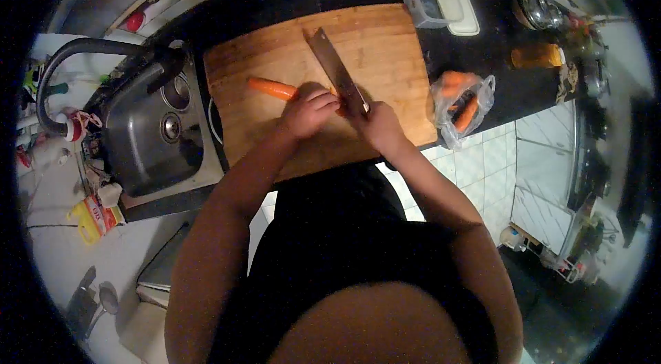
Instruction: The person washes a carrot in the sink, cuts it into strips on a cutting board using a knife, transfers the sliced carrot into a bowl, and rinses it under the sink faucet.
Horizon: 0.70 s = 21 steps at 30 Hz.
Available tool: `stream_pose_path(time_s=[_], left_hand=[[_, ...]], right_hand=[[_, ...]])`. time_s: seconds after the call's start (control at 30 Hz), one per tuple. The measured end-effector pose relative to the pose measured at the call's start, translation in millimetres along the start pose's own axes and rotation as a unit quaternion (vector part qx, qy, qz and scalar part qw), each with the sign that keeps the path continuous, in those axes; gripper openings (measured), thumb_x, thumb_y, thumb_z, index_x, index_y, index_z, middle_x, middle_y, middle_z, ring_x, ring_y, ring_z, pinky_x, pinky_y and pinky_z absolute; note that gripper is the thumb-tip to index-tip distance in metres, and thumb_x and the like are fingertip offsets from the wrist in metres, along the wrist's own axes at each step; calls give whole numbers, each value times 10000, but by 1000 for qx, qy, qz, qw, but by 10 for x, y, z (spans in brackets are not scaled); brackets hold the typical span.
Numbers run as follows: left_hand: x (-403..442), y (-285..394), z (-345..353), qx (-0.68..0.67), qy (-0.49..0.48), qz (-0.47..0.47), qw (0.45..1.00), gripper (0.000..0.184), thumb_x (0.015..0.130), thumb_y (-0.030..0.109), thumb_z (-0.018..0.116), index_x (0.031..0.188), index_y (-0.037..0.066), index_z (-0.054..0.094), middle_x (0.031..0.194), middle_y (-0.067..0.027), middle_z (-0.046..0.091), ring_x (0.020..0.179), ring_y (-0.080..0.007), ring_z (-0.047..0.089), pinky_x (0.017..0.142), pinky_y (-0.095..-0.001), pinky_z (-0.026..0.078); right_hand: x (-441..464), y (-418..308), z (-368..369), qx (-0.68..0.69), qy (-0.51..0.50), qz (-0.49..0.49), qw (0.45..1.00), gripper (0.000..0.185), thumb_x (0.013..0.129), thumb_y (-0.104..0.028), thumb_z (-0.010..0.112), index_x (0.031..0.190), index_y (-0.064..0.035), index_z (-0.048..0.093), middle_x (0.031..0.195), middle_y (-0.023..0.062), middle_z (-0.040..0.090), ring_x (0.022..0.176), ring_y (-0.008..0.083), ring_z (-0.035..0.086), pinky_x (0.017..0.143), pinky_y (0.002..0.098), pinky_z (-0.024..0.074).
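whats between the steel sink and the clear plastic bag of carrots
Head view: mainly the brown rectangular wooden board, with an orange carrot, metal knife, left hand and right hand over it.

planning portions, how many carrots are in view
3 visible: one carrot under the left hand on the cutting board, two carrots in the clear bag; more may be hidden there.

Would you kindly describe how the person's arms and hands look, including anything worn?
The left hand and right hand are ungloved, with no rings or watch discernible. The left arm and right arm show no sleeves; the top is black.
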<state>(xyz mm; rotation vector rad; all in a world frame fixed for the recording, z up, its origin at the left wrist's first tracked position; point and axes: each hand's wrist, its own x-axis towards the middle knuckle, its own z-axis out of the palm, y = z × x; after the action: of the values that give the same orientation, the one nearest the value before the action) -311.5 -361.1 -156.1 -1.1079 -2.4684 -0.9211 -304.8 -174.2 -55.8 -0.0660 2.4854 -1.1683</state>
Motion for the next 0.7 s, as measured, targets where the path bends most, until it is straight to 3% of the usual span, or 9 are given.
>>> stream_pose_path(time_s=[0.1, 0.13, 0.2, 0.3, 0.4, 0.5, 0.6, 0.7], left_hand=[[-100, 39, 54, 32, -12, -22, 999, 186, 682, 73, 562, 858, 66, 620, 954, -54, 581, 944, -237, 528, 818, -352, 439], [-97, 41, 41, 43, -12, -22, 999, 190, 685, 84, 545, 860, 77, 619, 969, -44, 578, 954, -222, 527, 813, -341, 446], [-45, 28, -8, 44, -3, -9, 999, 197, 686, 95, 525, 860, 85, 616, 985, -38, 572, 965, -212, 527, 808, -332, 453], [-16, 67, -99, 29, -16, 12, 999, 196, 685, 95, 515, 858, 75, 605, 991, -54, 566, 966, -226, 526, 810, -336, 452], [13, 72, -138, 49, -50, 6, 998, 187, 694, 94, 504, 854, 55, 592, 986, -75, 561, 965, -246, 521, 819, -341, 447], [30, 67, -133, 10, -35, 5, 999, 181, 698, 93, 497, 848, 36, 581, 975, -98, 558, 967, -272, 514, 831, -347, 441], [-23, 60, -48, -25, -15, -2, 1000, 180, 700, 92, 495, 846, 24, 577, 972, -112, 554, 973, -292, 508, 843, -354, 432], [-31, 15, -12, -24, -18, 1, 1000, 174, 702, 91, 495, 840, 19, 574, 968, -117, 550, 973, -299, 505, 846, -361, 426]], right_hand=[[-53, -65, -112, -111, -76, 75, 988, 291, 751, -218, 587, 990, -51, 578, 784, 227, 604, 792, 367, 590, 671, 407, 478], [-78, -33, -86, -121, -66, 51, 989, 290, 748, -276, 587, 871, -14, 577, 727, 238, 583, 735, 376, 582, 631, 413, 465], [-109, 10, -12, -142, -43, 3, 989, 465, 741, -393, 587, 633, 60, 575, 611, 260, 542, 621, 394, 565, 550, 425, 440], [-77, -140, 97, -121, -6, 56, 991, 445, 725, -384, 602, 615, 46, 581, 627, 249, 555, 632, 391, 567, 567, 422, 445], [44, -172, 239, -146, -33, 70, 986, 338, 723, -302, 615, 818, 22, 596, 752, 255, 589, 758, 381, 582, 675, 432, 469], [-47, -152, 85, -132, -79, 140, 978, 371, 717, -348, 623, 753, 21, 605, 722, 258, 582, 743, 385, 582, 660, 432, 467], [-166, -151, 62, -155, -56, 117, 979, 400, 710, -368, 632, 705, 31, 603, 700, 264, 575, 734, 386, 583, 645, 432, 466], [-70, -176, 206, -95, -18, 105, 990, 395, 712, -354, 631, 694, 40, 601, 698, 267, 572, 724, 387, 583, 633, 427, 469]])
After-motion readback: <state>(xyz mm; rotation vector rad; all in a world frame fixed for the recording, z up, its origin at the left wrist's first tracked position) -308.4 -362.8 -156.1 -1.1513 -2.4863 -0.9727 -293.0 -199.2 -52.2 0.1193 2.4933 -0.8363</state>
